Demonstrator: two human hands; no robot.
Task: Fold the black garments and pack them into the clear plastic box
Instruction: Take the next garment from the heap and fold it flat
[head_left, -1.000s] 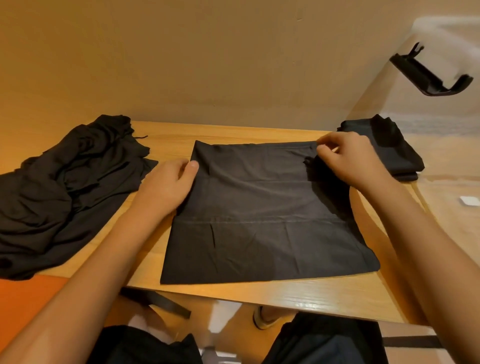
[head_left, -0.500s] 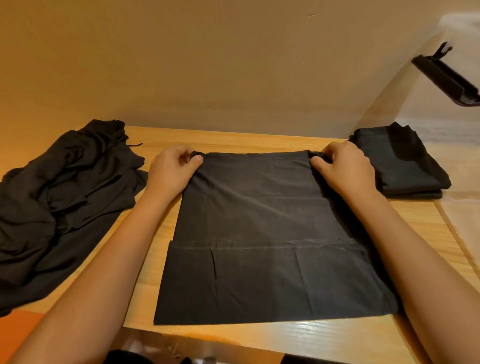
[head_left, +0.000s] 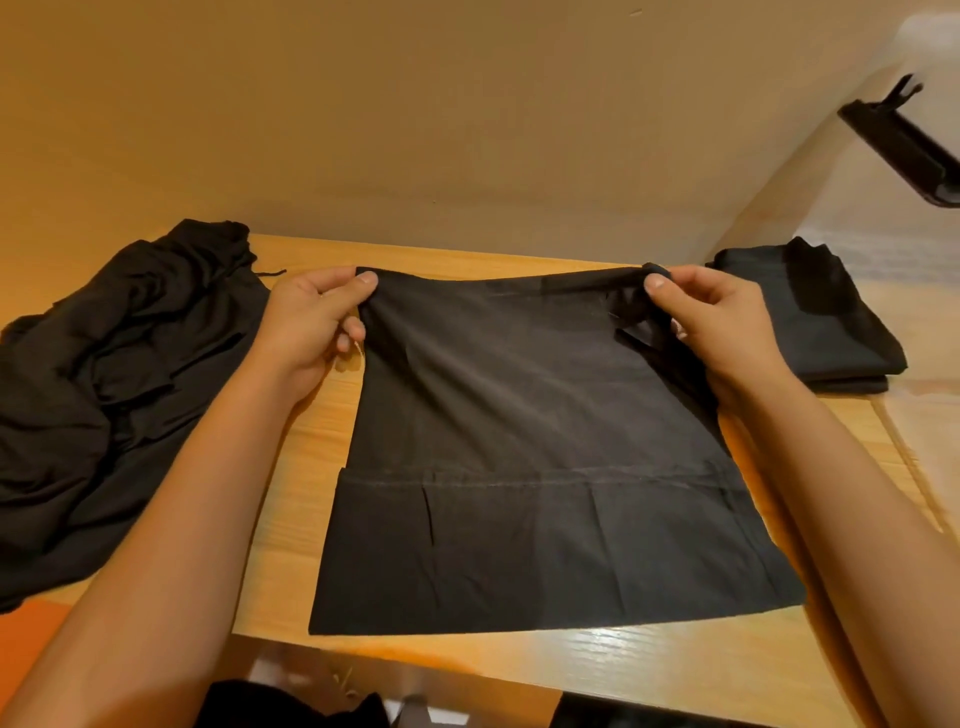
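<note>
A tan wall backs the wooden table (head_left: 675, 670), where a half-folded black garment (head_left: 530, 467) lies in the middle. The left hand (head_left: 311, 322) and right hand (head_left: 722, 322) each pinch a far corner. An uneven pull could skew the fold. A crumpled pile (head_left: 104, 389) crowds the left. A folded stack (head_left: 826, 322) sits in or beside the clear plastic box (head_left: 883, 208); which, I cannot tell.

The wooden surface (head_left: 649, 670) carries a flat black garment (head_left: 535, 519) at its middle, a crumpled heap (head_left: 104, 395) at its left edge, and a folded stack (head_left: 826, 322) near its far right corner.
</note>
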